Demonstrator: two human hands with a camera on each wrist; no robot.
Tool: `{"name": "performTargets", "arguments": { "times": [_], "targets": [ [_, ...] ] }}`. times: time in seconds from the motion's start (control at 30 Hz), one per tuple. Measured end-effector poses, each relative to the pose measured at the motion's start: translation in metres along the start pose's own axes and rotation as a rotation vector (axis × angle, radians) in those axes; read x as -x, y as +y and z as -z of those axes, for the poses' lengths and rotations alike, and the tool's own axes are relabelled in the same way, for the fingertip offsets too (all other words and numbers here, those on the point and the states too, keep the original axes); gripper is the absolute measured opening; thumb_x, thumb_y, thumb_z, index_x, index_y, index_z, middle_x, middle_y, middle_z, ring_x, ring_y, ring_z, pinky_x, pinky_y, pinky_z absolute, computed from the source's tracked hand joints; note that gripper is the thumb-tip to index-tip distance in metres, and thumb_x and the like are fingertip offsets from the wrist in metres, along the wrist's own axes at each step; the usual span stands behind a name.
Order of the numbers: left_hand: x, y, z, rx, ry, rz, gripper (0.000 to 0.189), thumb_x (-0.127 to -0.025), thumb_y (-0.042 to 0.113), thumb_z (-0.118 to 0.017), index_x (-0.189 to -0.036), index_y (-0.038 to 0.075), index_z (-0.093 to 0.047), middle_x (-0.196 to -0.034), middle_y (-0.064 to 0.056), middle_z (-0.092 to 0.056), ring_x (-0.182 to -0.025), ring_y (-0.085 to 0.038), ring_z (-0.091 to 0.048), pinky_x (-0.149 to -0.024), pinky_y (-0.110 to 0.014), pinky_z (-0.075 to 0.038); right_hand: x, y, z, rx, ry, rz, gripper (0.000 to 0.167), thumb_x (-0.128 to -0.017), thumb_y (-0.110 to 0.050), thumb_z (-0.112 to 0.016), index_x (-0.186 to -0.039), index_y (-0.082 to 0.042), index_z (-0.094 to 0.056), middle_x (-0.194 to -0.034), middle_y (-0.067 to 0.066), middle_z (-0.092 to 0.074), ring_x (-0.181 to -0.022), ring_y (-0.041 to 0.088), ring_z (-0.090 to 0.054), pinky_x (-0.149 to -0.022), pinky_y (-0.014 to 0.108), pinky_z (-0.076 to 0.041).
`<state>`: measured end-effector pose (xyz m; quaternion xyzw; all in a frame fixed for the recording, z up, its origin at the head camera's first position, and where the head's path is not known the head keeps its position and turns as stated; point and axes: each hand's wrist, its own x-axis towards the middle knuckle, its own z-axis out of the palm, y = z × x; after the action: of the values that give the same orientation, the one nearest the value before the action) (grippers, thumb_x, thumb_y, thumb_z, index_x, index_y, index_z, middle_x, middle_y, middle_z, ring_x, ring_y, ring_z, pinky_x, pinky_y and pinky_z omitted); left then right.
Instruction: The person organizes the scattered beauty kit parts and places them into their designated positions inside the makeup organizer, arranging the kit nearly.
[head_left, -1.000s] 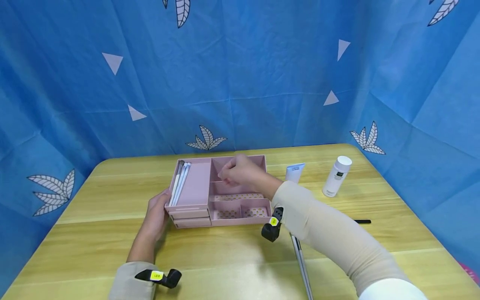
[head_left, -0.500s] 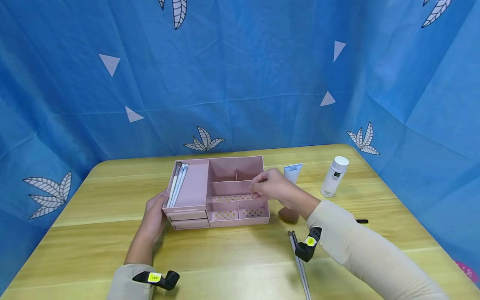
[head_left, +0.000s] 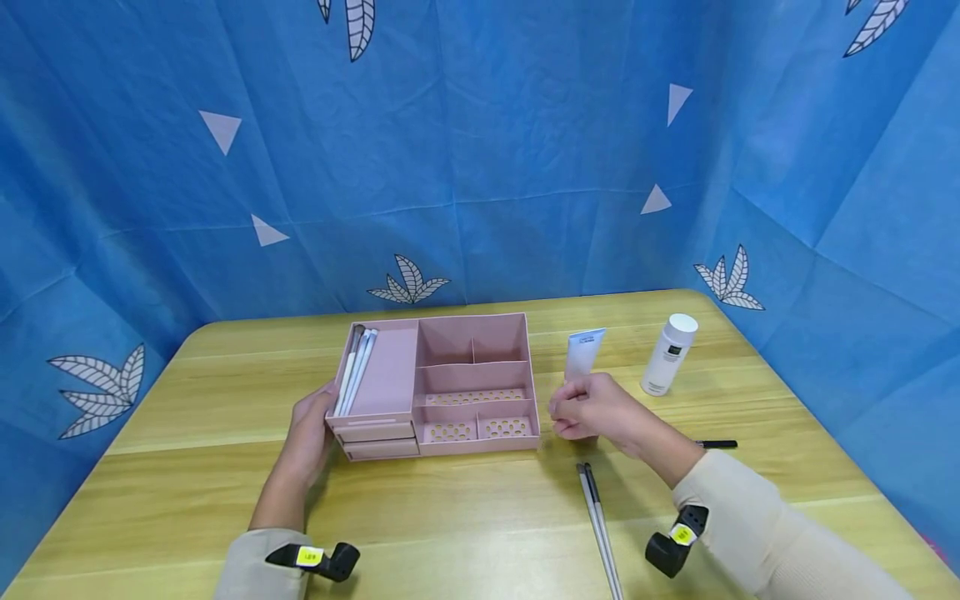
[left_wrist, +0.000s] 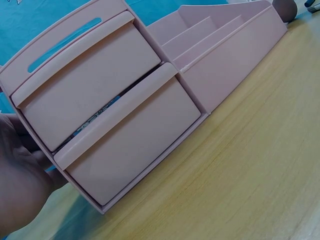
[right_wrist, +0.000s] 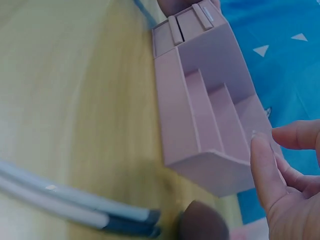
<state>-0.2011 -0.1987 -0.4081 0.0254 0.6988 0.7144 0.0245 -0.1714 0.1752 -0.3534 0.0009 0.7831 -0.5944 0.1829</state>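
The pink organizer (head_left: 470, 383) stands on the wooden desk (head_left: 465, 517), with two drawers at the front of its left part and dividers in its right part. On its left side wall is the left hand (head_left: 309, 433), which touches the wall with its fingers laid along it; in the left wrist view the organizer hides the ends of these fingers.

The right hand (head_left: 592, 410) is just beside the organizer, on its right side. Its thumb and forefinger are bent, with only a narrow gap between them, and nothing is seen held. Below this hand is a brown rounded piece (right_wrist: 202, 222), right of the organizer; in the head view the hand covers most of it, and also the lower end of the pale tube (head_left: 583, 354).

Farther right of the organizer is a white bottle (head_left: 669, 354). A thin black stick (head_left: 717, 444) lies also on that side, partly hidden behind the right forearm. Two brushes (head_left: 600, 525) lie close together, in front and to the right of the organizer. More slim brushes (head_left: 356, 371) rest on its top left part. Behind the organizer hangs a blue curtain (head_left: 450, 125).
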Motion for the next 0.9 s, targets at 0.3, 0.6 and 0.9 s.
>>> {"name": "performTargets", "arguments": {
  "times": [0.3,0.6,0.9],
  "targets": [
    [0.0,0.001,0.0,-0.024,-0.009,0.016,0.052,-0.102,0.026,-0.026,-0.142,-0.007,-0.032,-0.134,-0.016,-0.045,-0.11,0.0,-0.05,-0.096,-0.012,-0.041,0.022,0.029,0.011,-0.001,0.039,-0.053,0.024,-0.09,-0.005,-0.055,-0.105,0.014,-0.056,-0.091,0.017,-0.064,-0.075,0.015,-0.062,-0.075,0.034,-0.058],
    [0.001,0.002,-0.001,0.0,-0.006,0.005,0.05,-0.102,0.024,-0.028,-0.139,-0.009,-0.034,-0.118,0.001,-0.054,-0.107,0.0,-0.052,-0.094,-0.013,-0.043,0.038,0.062,0.019,0.022,0.023,-0.083,0.026,-0.089,-0.008,-0.058,-0.105,0.013,-0.055,-0.086,0.013,-0.064,-0.077,0.017,-0.061,-0.073,0.032,-0.058],
    [0.001,0.002,0.0,0.014,-0.016,0.002,0.05,-0.102,0.022,-0.027,-0.139,-0.01,-0.034,-0.106,0.015,-0.058,-0.106,0.0,-0.052,-0.094,-0.013,-0.043,0.046,0.076,0.012,0.066,-0.002,-0.065,0.025,-0.086,-0.002,-0.059,-0.104,0.015,-0.052,-0.085,0.012,-0.063,-0.076,0.017,-0.063,-0.069,0.032,-0.058]
  ]
}}
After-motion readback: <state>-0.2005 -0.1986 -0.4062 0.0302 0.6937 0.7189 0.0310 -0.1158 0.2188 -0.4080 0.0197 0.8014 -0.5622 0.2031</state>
